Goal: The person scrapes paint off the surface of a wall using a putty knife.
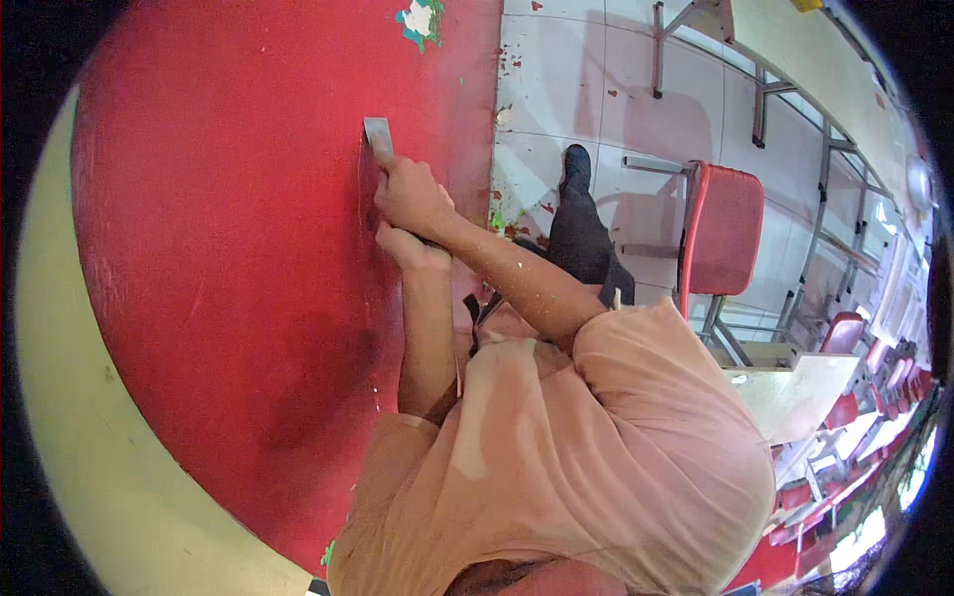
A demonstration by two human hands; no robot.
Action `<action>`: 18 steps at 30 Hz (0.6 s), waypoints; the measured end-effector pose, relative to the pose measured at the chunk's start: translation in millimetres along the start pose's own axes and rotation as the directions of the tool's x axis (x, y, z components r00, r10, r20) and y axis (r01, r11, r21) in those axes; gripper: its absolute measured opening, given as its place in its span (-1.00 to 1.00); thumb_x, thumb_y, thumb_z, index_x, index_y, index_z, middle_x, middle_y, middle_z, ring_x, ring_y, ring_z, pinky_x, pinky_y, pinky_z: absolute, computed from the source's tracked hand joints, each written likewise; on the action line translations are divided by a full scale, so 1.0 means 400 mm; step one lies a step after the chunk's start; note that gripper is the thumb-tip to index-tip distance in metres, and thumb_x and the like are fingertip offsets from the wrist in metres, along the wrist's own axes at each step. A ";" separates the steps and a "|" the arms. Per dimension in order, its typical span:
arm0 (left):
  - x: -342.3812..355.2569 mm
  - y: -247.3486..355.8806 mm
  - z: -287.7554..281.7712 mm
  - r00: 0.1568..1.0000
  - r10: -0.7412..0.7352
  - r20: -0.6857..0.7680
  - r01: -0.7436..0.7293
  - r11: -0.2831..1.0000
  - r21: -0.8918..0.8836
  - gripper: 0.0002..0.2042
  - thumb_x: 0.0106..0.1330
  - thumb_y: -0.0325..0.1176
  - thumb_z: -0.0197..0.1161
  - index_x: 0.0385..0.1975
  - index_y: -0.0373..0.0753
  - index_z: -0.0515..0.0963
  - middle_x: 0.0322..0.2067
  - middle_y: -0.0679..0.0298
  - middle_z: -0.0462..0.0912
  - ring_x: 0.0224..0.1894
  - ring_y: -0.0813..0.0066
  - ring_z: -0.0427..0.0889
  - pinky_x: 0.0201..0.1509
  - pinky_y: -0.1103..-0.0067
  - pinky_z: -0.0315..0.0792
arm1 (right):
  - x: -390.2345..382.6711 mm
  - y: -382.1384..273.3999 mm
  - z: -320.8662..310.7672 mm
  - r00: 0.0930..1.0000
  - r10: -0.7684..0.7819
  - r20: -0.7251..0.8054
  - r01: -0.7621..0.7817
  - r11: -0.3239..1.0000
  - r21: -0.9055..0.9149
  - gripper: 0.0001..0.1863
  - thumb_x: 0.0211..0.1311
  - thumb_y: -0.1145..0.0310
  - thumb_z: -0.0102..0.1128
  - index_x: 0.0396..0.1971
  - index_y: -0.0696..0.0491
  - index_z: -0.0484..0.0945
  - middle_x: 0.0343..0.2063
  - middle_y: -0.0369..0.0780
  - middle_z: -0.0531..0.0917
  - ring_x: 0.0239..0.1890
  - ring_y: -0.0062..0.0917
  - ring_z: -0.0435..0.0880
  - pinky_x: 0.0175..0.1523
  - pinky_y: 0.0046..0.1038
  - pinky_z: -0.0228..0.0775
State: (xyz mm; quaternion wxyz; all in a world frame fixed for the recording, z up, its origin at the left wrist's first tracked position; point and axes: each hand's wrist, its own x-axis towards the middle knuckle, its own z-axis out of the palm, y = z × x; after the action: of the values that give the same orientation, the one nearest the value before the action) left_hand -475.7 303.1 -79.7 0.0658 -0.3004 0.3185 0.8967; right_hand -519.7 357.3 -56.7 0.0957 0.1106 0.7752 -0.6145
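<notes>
A scraper (377,130) with a flat, wide metal blade rests against the red painted wall (229,228). My right hand (412,197) is closed around it close to the blade, with a finger stretched along the metal. Just below, my left hand (415,250) is closed at the handle end, pressed against my right hand; the handle itself is hidden in my grip. A thin pale scratch line runs down the red paint beside my hands. Farther up, a bare patch (421,20) shows white and teal where the red is gone. Small pale flecks stick to my right forearm.
Red and white paint chips (505,117) lie on the white tiled floor (636,119) along the wall's foot. To the right stand a red chair (723,230) and metal-legged tables (785,60). A cream band (70,397) borders the red at left. More chairs crowd the lower right.
</notes>
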 end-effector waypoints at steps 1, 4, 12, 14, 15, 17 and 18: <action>0.021 0.002 0.000 1.000 0.000 -0.006 0.000 1.000 0.002 -0.58 0.21 -0.13 -0.20 -0.13 -0.32 0.40 -0.29 0.04 0.49 -0.29 0.08 0.49 -0.21 0.27 0.41 | 0.015 -0.002 -0.007 1.000 0.014 0.010 -0.014 1.000 -0.017 -0.59 0.09 0.44 -0.09 0.01 0.01 0.40 -0.42 0.15 0.55 -0.28 0.07 0.53 -0.12 -0.01 0.36; 0.089 0.010 0.021 0.994 -0.062 0.092 0.054 0.995 0.089 -0.57 0.25 -0.11 -0.23 -0.02 -0.21 0.37 -0.22 0.18 0.49 -0.25 0.20 0.50 -0.21 0.30 0.41 | 0.088 0.005 -0.009 0.999 0.022 -0.049 -0.021 1.000 0.021 -0.53 0.09 0.43 -0.08 0.08 -0.06 0.34 -0.42 0.12 0.56 -0.28 0.07 0.54 -0.13 0.00 0.36; 0.184 -0.046 0.176 0.999 0.002 0.050 -0.003 1.000 0.021 -0.59 0.20 -0.08 -0.19 -0.18 -0.28 0.41 -0.40 0.10 0.47 -0.39 0.10 0.46 -0.33 0.31 0.37 | 0.217 -0.034 -0.148 0.999 -0.006 0.046 0.006 1.000 -0.013 -0.51 0.08 0.44 -0.08 0.10 -0.02 0.32 -0.39 0.10 0.57 -0.29 0.04 0.55 -0.14 0.00 0.37; 0.217 -0.044 0.192 0.999 0.007 0.044 -0.008 1.000 0.024 -0.59 0.22 -0.09 -0.22 -0.14 -0.26 0.40 -0.36 0.13 0.48 -0.37 0.14 0.47 -0.32 0.33 0.38 | 0.246 -0.044 -0.172 0.998 0.020 0.067 -0.019 1.000 -0.008 -0.52 0.08 0.45 -0.09 0.09 -0.01 0.32 -0.38 0.10 0.57 -0.29 0.04 0.55 -0.14 0.00 0.37; 0.232 -0.041 0.197 0.999 0.010 0.037 -0.011 1.000 0.027 -0.58 0.24 -0.10 -0.24 -0.10 -0.24 0.39 -0.32 0.15 0.49 -0.35 0.17 0.49 -0.32 0.35 0.40 | 0.259 -0.043 -0.166 0.997 0.030 0.068 -0.029 1.000 -0.007 -0.54 0.09 0.45 -0.09 0.07 0.00 0.34 -0.39 0.11 0.57 -0.29 0.05 0.55 -0.14 0.00 0.37; 0.233 -0.043 0.215 0.996 -0.003 0.088 -0.002 0.999 0.051 -0.59 0.24 -0.11 -0.24 -0.10 -0.24 0.39 -0.33 0.16 0.49 -0.37 0.18 0.48 -0.33 0.35 0.40 | 0.276 -0.035 -0.172 0.996 0.043 0.077 -0.043 0.999 -0.008 -0.55 0.09 0.44 -0.09 0.05 0.01 0.35 -0.39 0.11 0.57 -0.29 0.06 0.54 -0.15 0.01 0.37; 0.234 -0.046 0.223 0.990 -0.020 0.142 0.009 0.997 0.077 -0.59 0.23 -0.11 -0.24 -0.10 -0.23 0.39 -0.34 0.16 0.48 -0.39 0.18 0.48 -0.34 0.35 0.40 | 0.290 -0.029 -0.178 0.997 0.031 0.066 -0.032 0.999 0.010 -0.57 0.05 0.46 -0.07 0.00 0.06 0.38 -0.43 0.12 0.57 -0.32 0.06 0.56 -0.19 -0.01 0.39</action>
State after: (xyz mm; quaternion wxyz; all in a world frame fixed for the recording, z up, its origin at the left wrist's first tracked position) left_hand -590.1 365.2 -89.0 0.1063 -0.2350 0.3446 0.9026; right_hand -634.9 430.4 -62.5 0.1301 0.1031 0.7664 -0.6206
